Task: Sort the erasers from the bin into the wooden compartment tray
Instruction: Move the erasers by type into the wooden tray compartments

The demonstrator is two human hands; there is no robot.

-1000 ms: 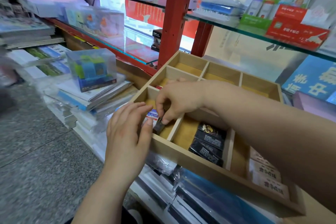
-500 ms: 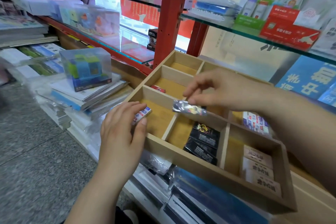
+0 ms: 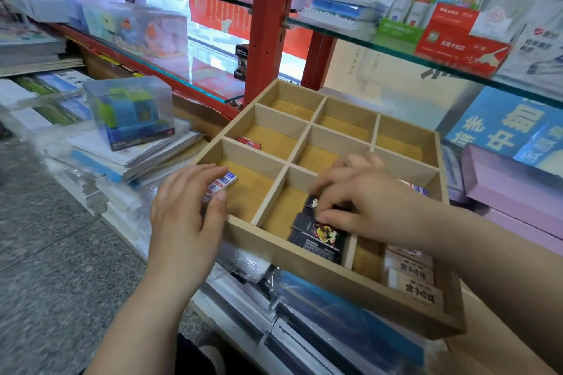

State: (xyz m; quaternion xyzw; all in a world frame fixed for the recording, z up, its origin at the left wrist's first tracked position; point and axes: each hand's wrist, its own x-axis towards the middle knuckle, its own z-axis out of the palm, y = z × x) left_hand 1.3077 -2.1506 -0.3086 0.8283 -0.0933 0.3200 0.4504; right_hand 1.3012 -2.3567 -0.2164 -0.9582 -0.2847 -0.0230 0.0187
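Several black erasers (image 3: 318,236), glossy, cartoon-printed wrappers.

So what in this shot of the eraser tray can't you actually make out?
- Head view: what the right hand pinches over the black erasers; its fingers cover it.
- The left hand hides most of the white eraser.
- The middle-right compartment of the wooden tray is largely behind the right hand.
- Print on the beige erasers is too blurred to read.
- No bin shows anywhere.

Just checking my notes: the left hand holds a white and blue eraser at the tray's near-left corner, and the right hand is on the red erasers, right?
Not red: the head view shows the right hand on the black erasers.
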